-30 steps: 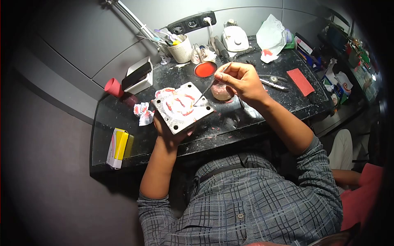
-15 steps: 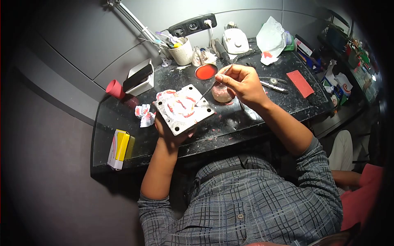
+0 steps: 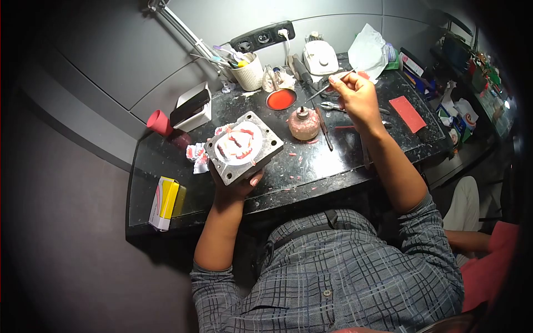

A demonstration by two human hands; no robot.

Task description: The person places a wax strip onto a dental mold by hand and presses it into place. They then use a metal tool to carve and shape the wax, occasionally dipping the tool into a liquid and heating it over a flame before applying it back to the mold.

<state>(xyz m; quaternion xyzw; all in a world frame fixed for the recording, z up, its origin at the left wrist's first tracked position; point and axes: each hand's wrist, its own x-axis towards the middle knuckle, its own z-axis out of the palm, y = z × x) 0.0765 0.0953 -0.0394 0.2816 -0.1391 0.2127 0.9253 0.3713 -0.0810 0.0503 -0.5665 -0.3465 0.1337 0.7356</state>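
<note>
My left hand (image 3: 236,187) grips a square metal block (image 3: 270,145) from below and tilts it. A white cast with red wax (image 3: 239,145) fills the block's middle, and holes show at the block's corners. Up and to the right, my right hand (image 3: 358,100) pinches a thin dark tool (image 3: 319,92), its tip toward the spirit burner. The round pinkish burner (image 3: 303,127) stands on the desk between my hands; no flame can be made out. Behind it sits a round dish of red wax (image 3: 281,99).
Crumpled white paper (image 3: 198,157) and a yellow-white box (image 3: 164,203) lie at the left, near a red cup (image 3: 159,122). A tool cup (image 3: 248,74) and white device (image 3: 320,57) stand behind. A red sheet (image 3: 407,114) lies right. Another person's red sleeve (image 3: 501,250) shows lower right.
My right hand has moved up and right with the tool, away from the cast, uncovering the burner. The block in my left hand has tilted and shifted slightly left.
</note>
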